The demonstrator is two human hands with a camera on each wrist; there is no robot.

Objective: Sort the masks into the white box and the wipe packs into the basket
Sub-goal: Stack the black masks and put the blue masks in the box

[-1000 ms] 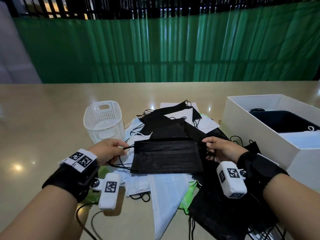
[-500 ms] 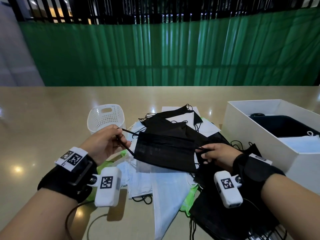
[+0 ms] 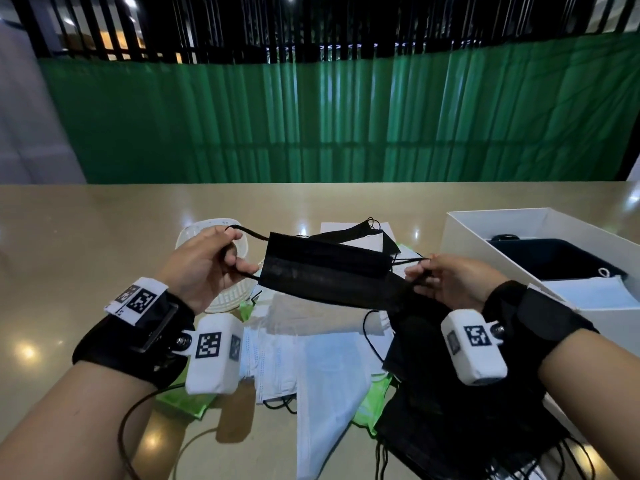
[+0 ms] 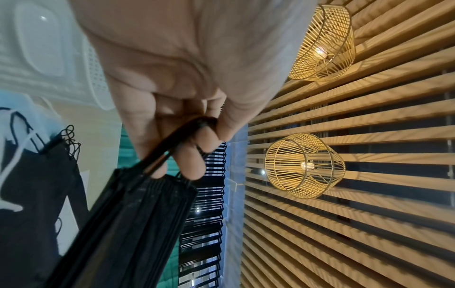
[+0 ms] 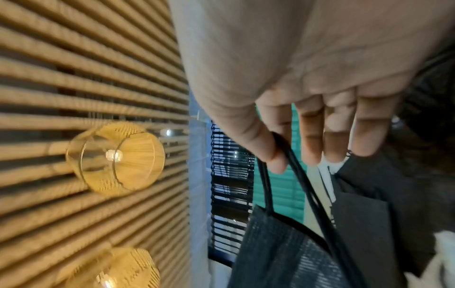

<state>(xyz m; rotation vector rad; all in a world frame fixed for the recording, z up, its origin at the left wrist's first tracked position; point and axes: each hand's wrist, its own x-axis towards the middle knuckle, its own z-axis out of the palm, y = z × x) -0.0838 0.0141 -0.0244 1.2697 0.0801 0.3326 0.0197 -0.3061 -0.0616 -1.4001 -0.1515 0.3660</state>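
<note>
Left hand (image 3: 202,265) at 9 o'clock, fingers pinching one ear loop of a black mask (image 3: 325,273). Basket (image 3: 227,296) directly behind that hand. Mask stretched in the air at centre, above the pile of masks (image 3: 332,368) on the table (image 3: 69,237). Right hand (image 3: 453,282) pinches the other loop. White box (image 3: 502,230) at 3 o'clock.

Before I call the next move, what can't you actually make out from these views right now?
- Basket contents: in the head view the left hand and the black mask cover most of it.
- Wipe packs: only green edges show under the mask pile; count unknown.
- White box: cut off by the right edge of the head view.
- Right wrist view: motion blur; the right hand pinches an ear loop, the pile beyond is unreadable.
</note>
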